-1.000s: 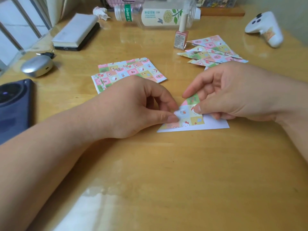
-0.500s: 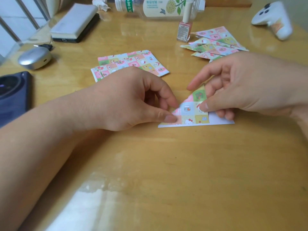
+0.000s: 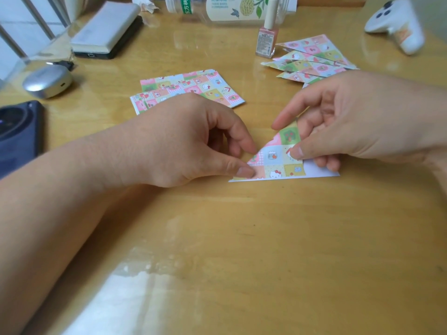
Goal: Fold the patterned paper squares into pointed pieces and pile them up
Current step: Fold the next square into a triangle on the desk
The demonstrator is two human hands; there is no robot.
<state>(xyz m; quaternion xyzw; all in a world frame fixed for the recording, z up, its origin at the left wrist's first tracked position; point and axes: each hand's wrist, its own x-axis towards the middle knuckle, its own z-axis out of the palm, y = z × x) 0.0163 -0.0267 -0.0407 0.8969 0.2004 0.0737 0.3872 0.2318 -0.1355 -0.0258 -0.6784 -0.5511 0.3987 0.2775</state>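
paper (image 3: 278, 163): half-folded, at centre of the surface (image 3: 266, 250); white strip bare at 3 o'clock.
left hand (image 3: 183, 141): 9 o'clock corner is pinched by thumb and forefinger.
right hand (image 3: 358, 122): flap is pinched, fingers (image 3: 324, 163) curled behind.
step: edges to be aligned before the crease is pressed.
around: flat squares (image 3: 193, 88) at 11 o'clock, folded pile (image 3: 312, 59) at 1 o'clock by a nail polish bottle (image 3: 267, 37); path to the pile judged open.

left hand (image 3: 183, 141): thumb, forefinger pressing down | right hand (image 3: 358, 122): thumb, fingers pinching

A glossy wooden table (image 3: 242, 250) reflects pale light; white bars (image 3: 36, 22) stand far left.
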